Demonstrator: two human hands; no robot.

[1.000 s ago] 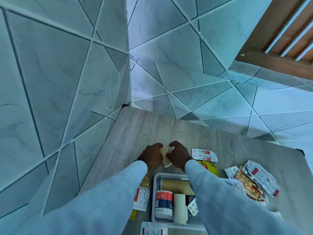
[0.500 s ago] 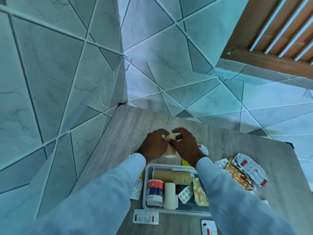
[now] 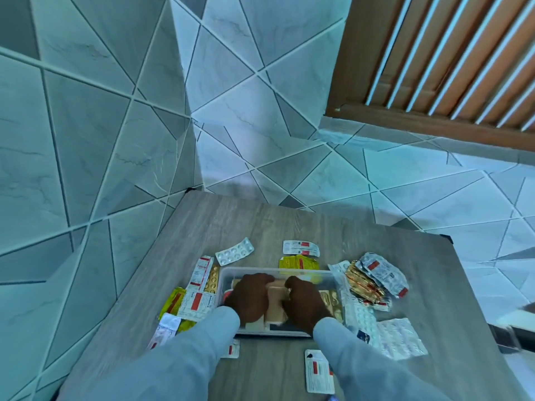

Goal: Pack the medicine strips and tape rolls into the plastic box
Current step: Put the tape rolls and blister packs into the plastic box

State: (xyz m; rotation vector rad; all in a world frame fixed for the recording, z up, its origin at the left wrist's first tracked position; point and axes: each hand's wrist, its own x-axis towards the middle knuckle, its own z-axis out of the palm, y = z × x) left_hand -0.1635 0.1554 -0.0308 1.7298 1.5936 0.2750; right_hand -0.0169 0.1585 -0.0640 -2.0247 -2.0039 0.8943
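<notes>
- Nearest your body, one white-and-red medicine strip lies flat on the wooden table, between your two pale sleeves.
- Just past it, both your hands are down inside the clear plastic box.
- Your left hand has its fingers curled over a tan tape roll; your right hand curls against the same roll from the other side, so both grips are closed on it.
- Left of the box, yellow and white strips sit fanned against its wall.
- Right of it, a heap of gold and silver strips is piled up, with silver blister sheets nearer you.
- Beyond the box, a silver blister strip and a white-and-red strip lie loose on the table.
- Farthest off, tiled walls meet at the table's corner.
</notes>
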